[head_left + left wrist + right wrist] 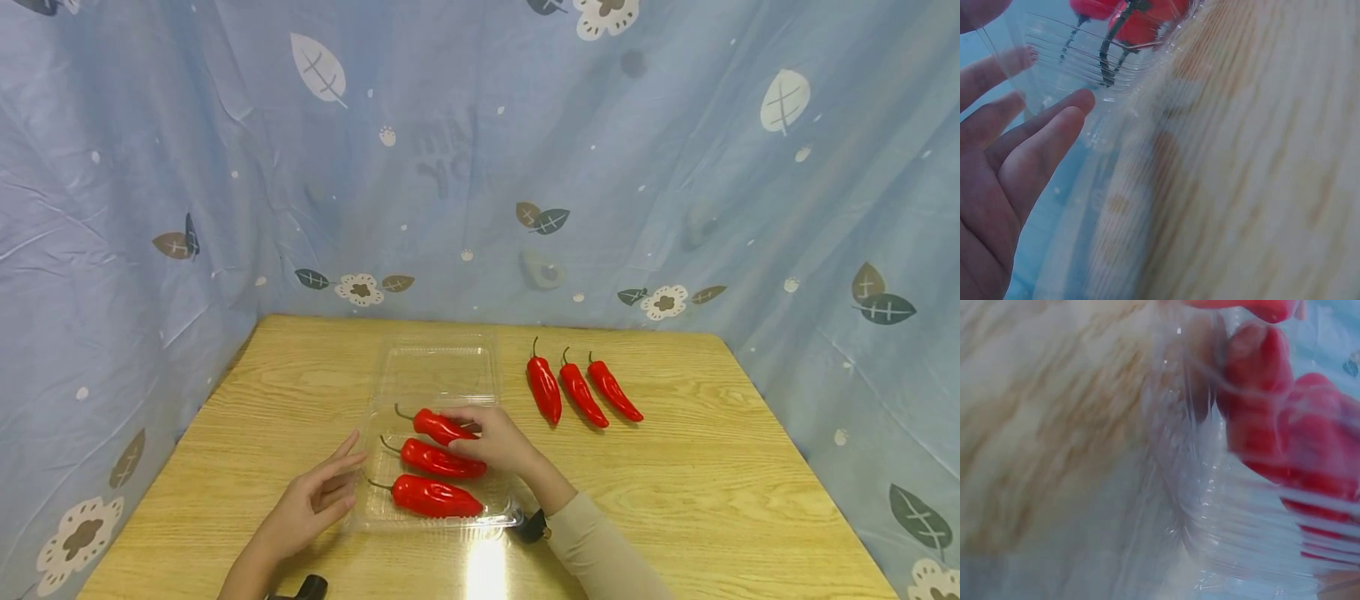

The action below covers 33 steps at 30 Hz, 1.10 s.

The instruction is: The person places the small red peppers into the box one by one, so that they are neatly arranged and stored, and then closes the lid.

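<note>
A clear plastic clamshell box (420,525) lies with its lid (438,375) folded back away from me. In its base, a middle red chili pepper (442,459) and a near red chili pepper (435,497) lie side by side, stems to the left. My right hand (491,442) grips the far red chili pepper (431,423) by its tip end, over the box's far part. My left hand (315,497), fingers loosely extended, is at the box's left side. From the left wrist, its fingertips (1079,103) appear right at the ribbed clear wall (1085,56).
Three more red chili peppers (577,395) lie in a row on the wooden table (675,500), right of the lid, stems pointing away. A blue patterned curtain (465,167) hangs behind the table and along both sides. Black wrist gear (531,527) sits by the box's near right corner.
</note>
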Each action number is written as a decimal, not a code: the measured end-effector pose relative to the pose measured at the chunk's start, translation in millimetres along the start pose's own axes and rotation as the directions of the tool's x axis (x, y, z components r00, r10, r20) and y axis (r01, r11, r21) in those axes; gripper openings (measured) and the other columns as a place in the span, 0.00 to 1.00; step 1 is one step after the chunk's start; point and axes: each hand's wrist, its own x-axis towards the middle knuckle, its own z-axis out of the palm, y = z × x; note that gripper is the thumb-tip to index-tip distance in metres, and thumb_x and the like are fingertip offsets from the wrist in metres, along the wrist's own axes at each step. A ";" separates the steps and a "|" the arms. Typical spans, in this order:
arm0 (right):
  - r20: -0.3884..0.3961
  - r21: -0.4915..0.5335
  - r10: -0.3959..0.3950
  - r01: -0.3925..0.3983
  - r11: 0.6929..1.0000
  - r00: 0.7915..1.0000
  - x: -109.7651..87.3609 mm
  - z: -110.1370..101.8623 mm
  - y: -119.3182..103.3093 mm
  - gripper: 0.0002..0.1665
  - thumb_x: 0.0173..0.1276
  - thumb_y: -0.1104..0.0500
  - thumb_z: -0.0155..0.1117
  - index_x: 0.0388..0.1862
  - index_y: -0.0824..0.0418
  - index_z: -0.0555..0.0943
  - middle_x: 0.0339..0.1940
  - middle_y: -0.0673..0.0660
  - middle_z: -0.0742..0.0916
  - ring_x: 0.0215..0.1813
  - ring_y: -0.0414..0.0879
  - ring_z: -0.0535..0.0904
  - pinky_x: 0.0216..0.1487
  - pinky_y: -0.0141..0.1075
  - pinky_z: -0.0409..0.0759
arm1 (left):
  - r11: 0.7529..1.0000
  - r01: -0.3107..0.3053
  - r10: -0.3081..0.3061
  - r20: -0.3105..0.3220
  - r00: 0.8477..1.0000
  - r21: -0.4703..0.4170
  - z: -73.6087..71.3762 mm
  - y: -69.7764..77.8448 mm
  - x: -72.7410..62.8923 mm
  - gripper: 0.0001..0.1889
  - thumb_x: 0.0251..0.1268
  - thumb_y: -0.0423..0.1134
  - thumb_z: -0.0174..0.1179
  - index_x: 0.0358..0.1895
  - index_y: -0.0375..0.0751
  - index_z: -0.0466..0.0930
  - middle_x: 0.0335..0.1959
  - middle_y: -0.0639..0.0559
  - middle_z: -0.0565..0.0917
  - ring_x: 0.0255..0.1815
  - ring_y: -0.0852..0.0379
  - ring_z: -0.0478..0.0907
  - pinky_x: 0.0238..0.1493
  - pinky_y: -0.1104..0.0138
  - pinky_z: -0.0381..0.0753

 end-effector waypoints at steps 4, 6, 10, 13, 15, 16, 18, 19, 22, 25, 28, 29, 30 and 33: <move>0.025 -0.033 -0.008 0.009 0.999 1.000 1.0 0.2 1.8 0.26 0.62 0.63 0.65 0.61 0.60 0.77 0.54 0.56 0.84 0.54 0.49 0.81 0.53 0.33 0.81 | 1.000 -0.003 0.003 0.003 1.000 -0.004 0.1 -0.6 -0.1 0.25 0.63 0.22 0.55 0.65 0.24 0.63 0.73 0.28 0.49 0.63 0.60 0.71 0.56 0.77 0.75; 0.034 -0.058 -0.002 0.004 0.998 0.999 1.3 0.4 2.2 0.26 0.62 0.63 0.65 0.61 0.60 0.77 0.54 0.55 0.85 0.55 0.49 0.81 0.53 0.34 0.81 | 1.000 -0.007 0.008 0.004 1.000 -0.008 0.1 -1.3 -0.1 0.26 0.63 0.21 0.55 0.65 0.24 0.63 0.73 0.28 0.49 0.63 0.60 0.71 0.56 0.77 0.75; 0.046 -0.113 0.012 -0.006 0.994 0.999 1.6 0.6 0.5 0.26 0.63 0.63 0.65 0.61 0.60 0.77 0.54 0.55 0.85 0.55 0.48 0.80 0.55 0.34 0.80 | 1.000 -0.025 0.025 0.008 1.000 -0.017 -0.3 -2.6 0.2 0.26 0.63 0.20 0.54 0.65 0.23 0.62 0.73 0.28 0.48 0.64 0.60 0.70 0.56 0.77 0.75; 0.053 -0.153 0.021 -0.013 0.988 0.998 1.5 0.5 -2.1 0.26 0.63 0.63 0.65 0.61 0.60 0.77 0.54 0.54 0.84 0.55 0.47 0.80 0.55 0.35 0.80 | 0.999 -0.032 0.033 0.009 0.999 -0.015 -0.6 -2.7 0.4 0.27 0.62 0.20 0.54 0.66 0.23 0.62 0.73 0.27 0.48 0.64 0.60 0.70 0.56 0.76 0.74; 0.058 -0.179 0.028 -0.017 0.984 0.998 1.2 0.6 -3.9 0.26 0.63 0.63 0.65 0.62 0.60 0.76 0.55 0.55 0.84 0.55 0.48 0.80 0.55 0.36 0.80 | 1.000 -0.029 0.030 0.005 1.000 -0.007 -0.6 -2.3 0.4 0.27 0.62 0.20 0.54 0.65 0.24 0.62 0.73 0.28 0.48 0.64 0.60 0.70 0.56 0.77 0.74; 0.061 -0.193 0.027 -0.015 0.981 0.998 1.4 0.8 -4.3 0.26 0.63 0.63 0.65 0.61 0.60 0.77 0.55 0.55 0.84 0.55 0.48 0.80 0.55 0.36 0.80 | 1.000 -0.029 0.029 0.004 1.000 -0.003 -0.6 -2.1 0.2 0.27 0.62 0.20 0.54 0.65 0.24 0.63 0.73 0.28 0.49 0.64 0.59 0.70 0.56 0.77 0.74; 0.066 -0.215 0.036 -0.021 0.976 0.997 1.6 1.7 -4.4 0.26 0.63 0.63 0.65 0.62 0.60 0.76 0.56 0.55 0.84 0.55 0.48 0.80 0.56 0.36 0.79 | 1.000 -0.024 0.024 0.003 1.000 0.001 -0.4 -1.5 -0.1 0.26 0.62 0.21 0.54 0.65 0.24 0.63 0.73 0.27 0.49 0.63 0.59 0.70 0.56 0.77 0.75; 0.066 -0.222 0.040 -0.024 0.975 0.997 2.0 2.2 -4.4 0.26 0.63 0.63 0.65 0.62 0.60 0.76 0.56 0.55 0.84 0.55 0.48 0.80 0.56 0.36 0.79 | 1.000 -0.023 0.023 0.004 1.000 0.002 -0.5 -1.3 -0.2 0.26 0.62 0.20 0.54 0.65 0.24 0.63 0.73 0.27 0.49 0.63 0.59 0.70 0.56 0.77 0.75; 0.063 -0.253 0.050 -0.032 0.967 0.997 2.9 4.2 -3.6 0.26 0.63 0.63 0.65 0.62 0.60 0.76 0.57 0.55 0.83 0.57 0.48 0.79 0.58 0.37 0.79 | 1.000 -0.025 0.025 0.007 1.000 0.004 -0.4 -0.8 -0.4 0.26 0.62 0.20 0.54 0.65 0.23 0.63 0.72 0.27 0.49 0.63 0.59 0.71 0.56 0.77 0.75; 0.055 -0.282 0.061 -0.044 0.958 0.997 3.7 5.7 -3.4 0.26 0.63 0.63 0.64 0.61 0.60 0.76 0.57 0.55 0.83 0.57 0.47 0.79 0.58 0.38 0.78 | 1.000 -0.027 0.027 0.008 1.000 0.004 -0.3 -0.5 -0.4 0.26 0.62 0.20 0.54 0.65 0.23 0.63 0.73 0.27 0.49 0.63 0.59 0.70 0.56 0.77 0.74; 0.047 -0.311 0.062 -0.044 0.949 0.997 4.5 6.6 -2.9 0.25 0.63 0.63 0.65 0.60 0.61 0.77 0.56 0.55 0.84 0.56 0.48 0.79 0.57 0.38 0.79 | 1.000 -0.030 0.030 0.007 1.000 0.008 -0.5 -0.8 -0.1 0.27 0.62 0.20 0.54 0.65 0.24 0.63 0.73 0.27 0.49 0.63 0.59 0.70 0.56 0.77 0.74; 0.046 -0.320 0.062 -0.044 0.946 0.997 4.6 6.6 -3.0 0.25 0.62 0.63 0.65 0.60 0.61 0.78 0.56 0.55 0.84 0.56 0.48 0.80 0.56 0.38 0.79 | 0.999 -0.032 0.032 0.006 0.999 0.011 -0.5 -0.9 0.0 0.27 0.62 0.20 0.54 0.65 0.24 0.63 0.73 0.27 0.49 0.63 0.59 0.70 0.56 0.77 0.74; 0.044 -0.327 0.061 -0.043 0.944 0.997 4.8 6.6 -3.0 0.25 0.62 0.63 0.65 0.59 0.61 0.78 0.56 0.56 0.84 0.55 0.48 0.80 0.56 0.38 0.80 | 0.999 -0.033 0.033 0.006 0.999 0.015 -0.6 -1.1 0.1 0.27 0.62 0.20 0.55 0.65 0.24 0.63 0.73 0.27 0.49 0.64 0.58 0.70 0.56 0.77 0.74; 0.043 -0.348 0.053 -0.035 0.937 0.998 5.2 6.8 -2.1 0.24 0.62 0.63 0.66 0.59 0.62 0.78 0.55 0.56 0.84 0.54 0.49 0.80 0.55 0.40 0.80 | 0.999 -0.030 0.030 0.003 1.000 0.027 -0.8 -1.3 0.4 0.27 0.62 0.21 0.55 0.66 0.25 0.63 0.73 0.28 0.49 0.63 0.57 0.70 0.56 0.76 0.75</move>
